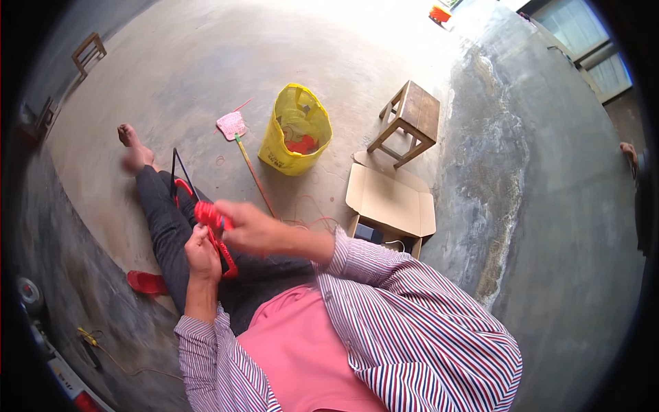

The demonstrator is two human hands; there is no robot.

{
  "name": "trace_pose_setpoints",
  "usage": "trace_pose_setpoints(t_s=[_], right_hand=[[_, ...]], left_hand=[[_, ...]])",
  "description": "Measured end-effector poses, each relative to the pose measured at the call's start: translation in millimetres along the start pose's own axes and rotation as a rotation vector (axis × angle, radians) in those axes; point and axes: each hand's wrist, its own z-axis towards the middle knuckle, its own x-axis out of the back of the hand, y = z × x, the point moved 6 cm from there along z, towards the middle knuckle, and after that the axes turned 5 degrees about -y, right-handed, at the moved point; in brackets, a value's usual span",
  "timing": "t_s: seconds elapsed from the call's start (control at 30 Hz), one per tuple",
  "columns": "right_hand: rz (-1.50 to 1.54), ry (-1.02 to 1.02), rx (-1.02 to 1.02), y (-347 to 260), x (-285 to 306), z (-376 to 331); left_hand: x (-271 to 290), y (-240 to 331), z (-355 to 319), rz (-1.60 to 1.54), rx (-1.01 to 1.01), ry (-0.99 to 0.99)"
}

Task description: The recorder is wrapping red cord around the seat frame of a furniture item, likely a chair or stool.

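Note:
I sit on a concrete floor with my leg stretched out. A dark metal frame point(180, 167) rests on that leg, partly wrapped in red cord point(206, 214). My left hand point(202, 253) grips the red wrapped part from below. My right hand point(248, 226), blurred by motion, reaches across from the right and holds the red cord at the same spot. A loose red strand point(312, 221) trails over the floor to the right of my hands.
A yellow mesh bag point(295, 130) holding red material stands ahead. Next to it lie a pink fly swatter point(233, 127), a wooden stool point(410, 120) and an open cardboard box point(391, 202). A red sandal point(146, 281) sits by my leg. Another person's arm point(635, 161) shows at the right edge.

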Motion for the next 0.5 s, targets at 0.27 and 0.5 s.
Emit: trace_pose_setpoints(t_s=[0.27,0.5], right_hand=[[0.171,-0.13,-0.022,-19.4,-7.3,-15.2],[0.545,-0.244,0.081,-79.4,16.7,-13.1]], left_hand=[[14.8,-0.4,-2.4,-0.056,0.018,-0.053],[-69.9,47.0,-61.3,1.522,-0.948,0.249]])
